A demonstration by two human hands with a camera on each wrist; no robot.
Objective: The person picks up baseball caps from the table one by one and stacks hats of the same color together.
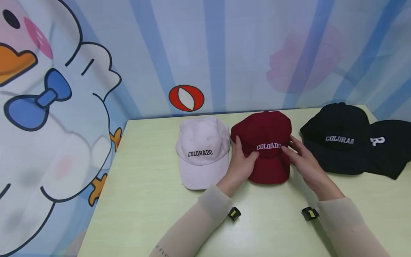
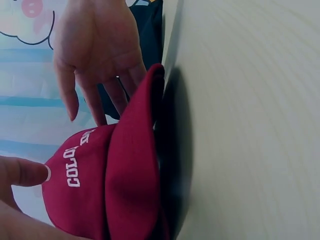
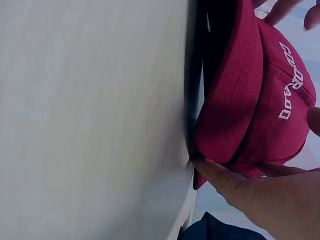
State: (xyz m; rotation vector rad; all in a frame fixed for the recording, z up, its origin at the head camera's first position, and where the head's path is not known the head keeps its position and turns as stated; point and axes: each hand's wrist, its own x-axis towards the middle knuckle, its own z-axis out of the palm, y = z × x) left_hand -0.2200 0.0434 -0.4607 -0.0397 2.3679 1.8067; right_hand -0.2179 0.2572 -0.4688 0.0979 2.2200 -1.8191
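A dark red cap (image 1: 267, 132) with white COLORADO lettering sits on the table, its brim toward me. On its left side is my left hand (image 1: 239, 162), fingers extended along the crown and thumb near the front seam. My right hand (image 1: 303, 160) is at the right side, fingers alongside the crown and thumb near the end of the lettering. In the left wrist view the right palm (image 2: 100, 42) shows with straight fingers beside the cap (image 2: 132, 170). The right wrist view has a right finger (image 3: 220, 175) along the brim's side edge.
A white COLORADO cap (image 1: 202, 153) lies just left of the red one. Toward the right is a black COLORADO cap (image 1: 340, 142), overlapping another black cap (image 1: 390, 146) with a white R. A printed cloth backdrop (image 1: 224, 53) rises behind the table (image 1: 144, 200).
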